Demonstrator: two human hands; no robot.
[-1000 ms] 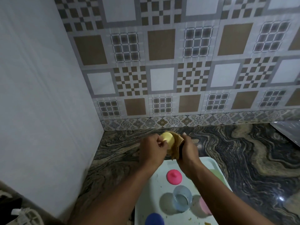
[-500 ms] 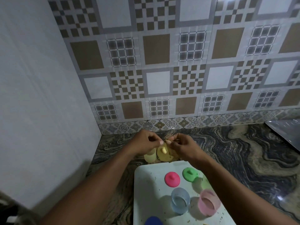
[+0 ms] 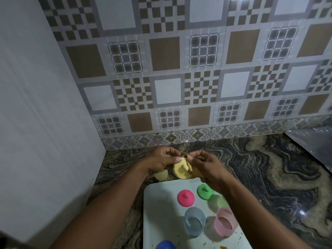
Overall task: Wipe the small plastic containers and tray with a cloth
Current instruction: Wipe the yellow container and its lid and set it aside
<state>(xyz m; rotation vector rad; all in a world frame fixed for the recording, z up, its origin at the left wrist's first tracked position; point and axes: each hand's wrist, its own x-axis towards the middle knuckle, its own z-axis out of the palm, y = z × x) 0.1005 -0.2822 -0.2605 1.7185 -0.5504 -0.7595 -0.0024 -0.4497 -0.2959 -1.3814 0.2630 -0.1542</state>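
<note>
Turning the yellow lid (image 3: 180,169) knob-side up toward the camera, the hands work just past the far edge of the tray (image 3: 158,212). A second ago they were held higher with the lid half buried in the cloth (image 3: 195,174). Now the left hand (image 3: 161,162) pinches the lid's upper rim between thumb and fingertips. The right hand (image 3: 210,168) pinches a fold of the cloth against that same rim, the rest bunched in its palm. A pale yellow container (image 3: 161,175) sits on the tabletop (image 3: 269,177) right under the left hand, a spot the arms hid a second ago. With the right arm swung out, the green lid (image 3: 203,191) shows again just below the right wrist, beside the pink lid (image 3: 186,197). Nearer the person than both hands, the blue container (image 3: 195,223) and pink container (image 3: 225,224) stand where they stood before, crumbs scattered on the tray around them. My read: the yellow lid is getting its last rub, and the yellow container may already be done. The other pieces and the tray itself look yet to be wiped, so the job seems early.
</note>
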